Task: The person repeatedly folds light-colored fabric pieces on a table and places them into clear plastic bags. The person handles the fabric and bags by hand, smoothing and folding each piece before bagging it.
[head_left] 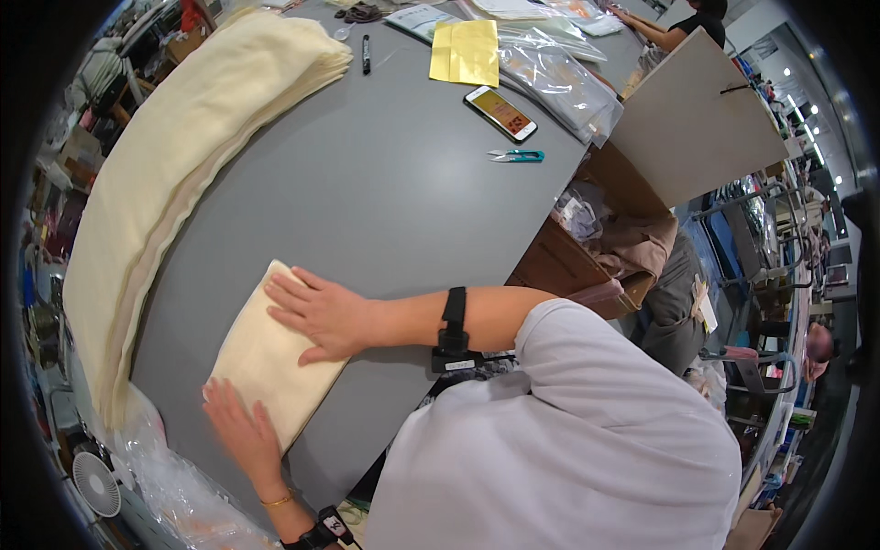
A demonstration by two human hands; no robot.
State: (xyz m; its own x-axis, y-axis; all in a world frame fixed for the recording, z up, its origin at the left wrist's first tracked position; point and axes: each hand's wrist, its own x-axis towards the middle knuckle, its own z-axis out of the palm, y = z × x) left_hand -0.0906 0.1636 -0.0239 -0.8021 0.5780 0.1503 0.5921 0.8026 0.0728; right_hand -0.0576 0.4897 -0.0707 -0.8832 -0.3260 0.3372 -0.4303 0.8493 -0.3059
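Observation:
A folded piece of cream fabric (307, 403) lies flat on the grey table (367, 211), close to me. My right hand (323, 314) rests palm down on its far end, fingers spread. At the near left edge of the same piece, my left hand (243, 426) lies with fingers stretched out, slightly blurred; neither hand grips anything. To the left, a long thick stack of cream fabric (192, 137) curves along the table's far left side, apart from both hands.
At the back are a black marker (367, 55), yellow paper (465, 52), a phone (500, 114), teal thread snips (517, 156) and clear plastic bags (559, 82). An open cardboard box (559, 261) stands beyond the right edge. Plastic sheeting (183, 486) and a fan (96, 483) are lower left. Another person (674, 35) is far right.

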